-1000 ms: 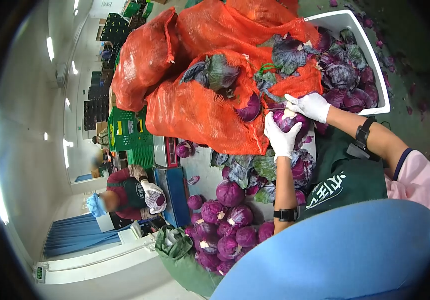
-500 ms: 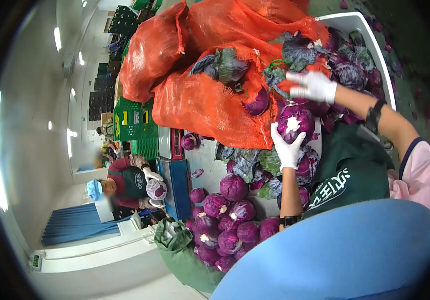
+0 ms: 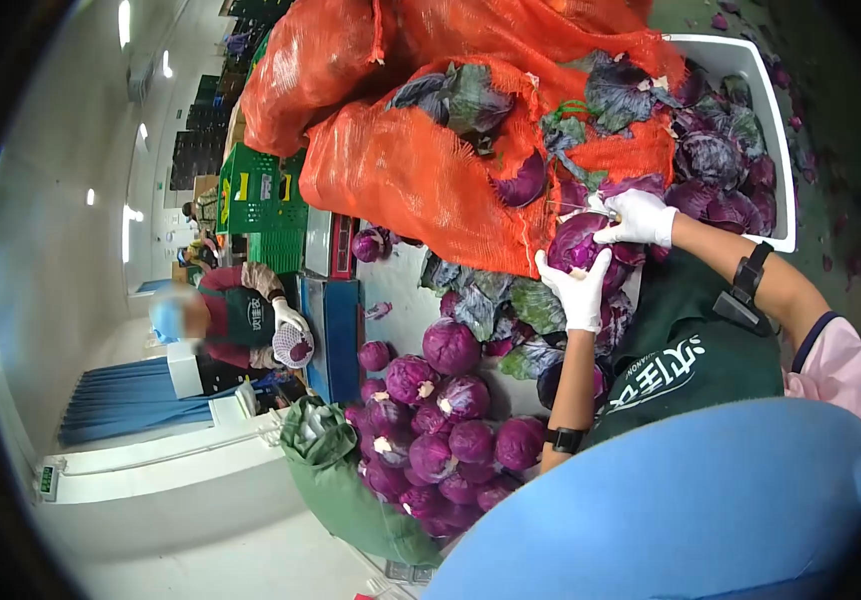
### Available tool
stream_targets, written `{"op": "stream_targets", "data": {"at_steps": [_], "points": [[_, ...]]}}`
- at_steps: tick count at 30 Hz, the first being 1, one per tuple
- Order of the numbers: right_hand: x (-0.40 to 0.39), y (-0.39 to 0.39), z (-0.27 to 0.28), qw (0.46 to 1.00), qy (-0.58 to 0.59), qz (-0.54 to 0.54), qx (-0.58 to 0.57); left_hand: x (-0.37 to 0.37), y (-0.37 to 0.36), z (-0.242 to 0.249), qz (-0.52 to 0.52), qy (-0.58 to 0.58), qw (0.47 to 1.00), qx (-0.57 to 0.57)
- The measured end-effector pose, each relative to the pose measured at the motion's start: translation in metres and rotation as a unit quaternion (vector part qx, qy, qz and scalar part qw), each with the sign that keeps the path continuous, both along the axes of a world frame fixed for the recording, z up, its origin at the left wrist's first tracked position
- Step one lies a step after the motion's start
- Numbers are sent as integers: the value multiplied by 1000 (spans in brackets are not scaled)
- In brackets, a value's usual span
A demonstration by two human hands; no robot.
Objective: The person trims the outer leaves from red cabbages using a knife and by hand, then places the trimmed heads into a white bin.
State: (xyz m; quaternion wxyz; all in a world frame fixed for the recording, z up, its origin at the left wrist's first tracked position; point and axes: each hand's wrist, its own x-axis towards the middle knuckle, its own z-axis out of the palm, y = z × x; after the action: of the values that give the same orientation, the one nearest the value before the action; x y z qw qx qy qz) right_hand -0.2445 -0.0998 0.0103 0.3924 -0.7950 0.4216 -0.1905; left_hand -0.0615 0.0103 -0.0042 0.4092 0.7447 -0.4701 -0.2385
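Orange mesh sacks (image 3: 420, 190): lying piled across the bench at 12 o'clock, torn open on the near side so heads are spilling within arm's reach of the worker.
White bin (image 3: 776, 140): sitting at 1 o'clock just beyond the right forearm, filling with dark loose leaves; judged placed there so trimmings are dropping close to the cutting point.
Heap of trimmed cabbages (image 3: 430, 430): resting at 7 o'clock beside the left elbow, pale cut stalks showing on several, kept well apart from the sacks.
Green bag (image 3: 335, 470): sagging open at 7 o'clock just outside that heap.
Loose outer leaves (image 3: 510, 310): lying between the sacks and the heap, near centre.
Co-worker (image 3: 240, 320): standing at 9 o'clock across the bench, handling a netted head.
Red cabbage (image 3: 578, 245): being held at 2 o'clock, off the bench, against the sack edge.
Left hand (image 3: 578, 290): gloved, cupping the cabbage from below with fingers wrapped round it, steadying it.
Right hand (image 3: 638, 216): gloved, closing on the top of the same cabbage; a thin blade-like line is showing beside it, though I cannot tell for certain what it is gripping.
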Motion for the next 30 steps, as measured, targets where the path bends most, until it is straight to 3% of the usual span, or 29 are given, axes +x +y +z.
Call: {"op": "stream_targets", "data": {"at_steps": [3,7,9,10,11,12,13,15,16,18,20,22,25,27,30], "points": [[-13,5,54,994,102,36,0,-6,-7,14,-40,-13,999,15],[-9,10,46,976,183,66,-97,-4,-11,15,-65,-27,997,4],[-31,2,33,986,154,18,-62,9,-10,9,-61,148,987,-2],[-61,-13,-8,972,138,49,-184,19,-8,0,-58,234,971,-7],[-94,-23,-25,986,50,-35,-155,35,-6,-19,-68,280,957,-24],[-126,-33,-34,993,56,-100,-9,38,-7,-24,-58,254,965,-19],[-137,-32,-23,968,149,-203,12,39,-6,-27,-49,227,973,-10],[-138,-27,-22,967,166,-176,-80,27,-12,-16,-60,183,981,-10],[-114,-14,7,969,157,-167,-94,21,-14,-15,-63,67,996,-1],[-72,6,34,994,-42,-88,-38,-1,-15,25,-88,-10,994,57],[-32,12,18,979,-168,-25,-115,-8,-17,27,-127,-58,990,25],[-12,7,-3,967,-131,-9,-217,-14,-14,30,-174,-106,979,-17],[-16,-8,-4,967,-21,79,-240,-22,-12,26,-175,-168,970,18],[-24,-6,26,955,76,138,-250,-28,-9,17,-178,-203,960,68],[-24,1,36,936,145,141,-288,-22,-15,17,-216,-192,957,-11]]}}
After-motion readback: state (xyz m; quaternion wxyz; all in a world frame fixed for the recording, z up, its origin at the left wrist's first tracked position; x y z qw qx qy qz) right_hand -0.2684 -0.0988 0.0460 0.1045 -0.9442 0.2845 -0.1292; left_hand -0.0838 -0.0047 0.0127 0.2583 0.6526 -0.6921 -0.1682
